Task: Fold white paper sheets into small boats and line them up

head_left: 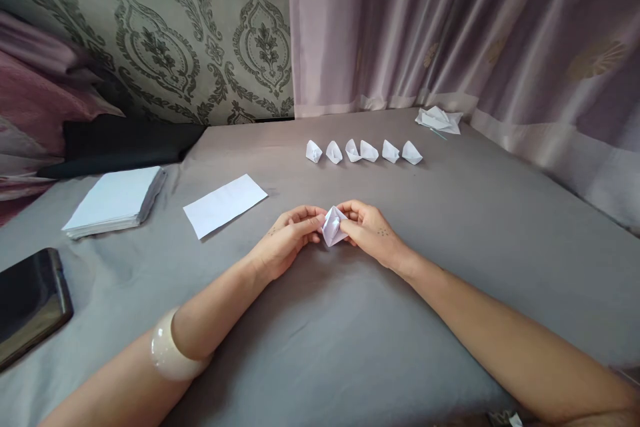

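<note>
A small folded white paper piece [333,225] is pinched between both hands just above the grey cloth surface [350,333]. My left hand [289,237] grips its left side with fingers curled. My right hand [369,228] grips its right side, fingers closed on it. A white bangle [170,349] circles my left forearm.
Several finished folded paper shapes [363,151] stand in a row farther back. A flat white sheet [225,204] lies to the left, a stack of white paper [116,201] beyond it, and a dark phone [29,301] at the left edge. Crumpled paper scraps [440,119] lie by the curtain.
</note>
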The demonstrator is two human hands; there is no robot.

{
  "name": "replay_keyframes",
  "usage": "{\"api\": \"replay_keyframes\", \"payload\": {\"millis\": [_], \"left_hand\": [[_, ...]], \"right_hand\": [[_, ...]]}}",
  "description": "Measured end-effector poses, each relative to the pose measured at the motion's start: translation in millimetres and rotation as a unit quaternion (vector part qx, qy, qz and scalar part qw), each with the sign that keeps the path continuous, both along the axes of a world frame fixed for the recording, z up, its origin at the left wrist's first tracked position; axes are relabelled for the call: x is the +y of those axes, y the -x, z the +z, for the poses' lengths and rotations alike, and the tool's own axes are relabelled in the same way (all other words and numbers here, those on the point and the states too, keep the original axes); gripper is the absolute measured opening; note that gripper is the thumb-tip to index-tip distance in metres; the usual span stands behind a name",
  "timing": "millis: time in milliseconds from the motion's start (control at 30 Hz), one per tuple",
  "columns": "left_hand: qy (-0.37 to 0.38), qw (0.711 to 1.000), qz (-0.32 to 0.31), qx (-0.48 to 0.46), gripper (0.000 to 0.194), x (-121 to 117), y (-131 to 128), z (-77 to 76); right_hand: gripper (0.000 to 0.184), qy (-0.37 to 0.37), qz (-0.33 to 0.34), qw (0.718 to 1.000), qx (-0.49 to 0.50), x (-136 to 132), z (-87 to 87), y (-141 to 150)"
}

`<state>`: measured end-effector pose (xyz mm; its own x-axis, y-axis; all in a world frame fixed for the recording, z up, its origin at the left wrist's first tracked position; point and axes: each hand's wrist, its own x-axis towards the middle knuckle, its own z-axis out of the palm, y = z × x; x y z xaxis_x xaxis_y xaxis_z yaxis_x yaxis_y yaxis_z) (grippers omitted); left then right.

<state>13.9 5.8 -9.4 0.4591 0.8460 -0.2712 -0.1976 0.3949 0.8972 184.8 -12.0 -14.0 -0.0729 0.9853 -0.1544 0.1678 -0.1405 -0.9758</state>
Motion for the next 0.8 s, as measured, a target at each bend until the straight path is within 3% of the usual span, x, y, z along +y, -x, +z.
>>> {"api": "replay_keyframes", "payload": {"millis": [233,400,500,600,800], "left_hand": [[0.075,0.994,-0.063,-0.041,0.024,-4.0,0.6,5.9],[0.090,0.990,-0.080,-0.080,0.020,-6.6,-0.2,5.3],[0.071,0.993,-0.062,-0.064,0.019,-5.1,1.9,3.8],[0.044,0.998,-0.051,-0.010,0.022,-1.6,6.3,5.1],[0.013,0.998,-0.043,0.044,0.026,3.7,12.3,5.4]], "right_hand": [[0.014,0.010,-0.006,0.999,0.046,-4.0,7.7,2.8],[0.021,-0.006,-0.035,0.998,0.051,-5.7,9.5,1.6],[0.027,-0.015,0.044,0.996,0.074,-7.6,15.2,-3.1],[0.020,-0.011,0.114,0.988,0.104,-7.5,18.0,-10.0],[0.025,0.037,0.129,0.984,0.118,-4.7,9.4,-13.3]]}}
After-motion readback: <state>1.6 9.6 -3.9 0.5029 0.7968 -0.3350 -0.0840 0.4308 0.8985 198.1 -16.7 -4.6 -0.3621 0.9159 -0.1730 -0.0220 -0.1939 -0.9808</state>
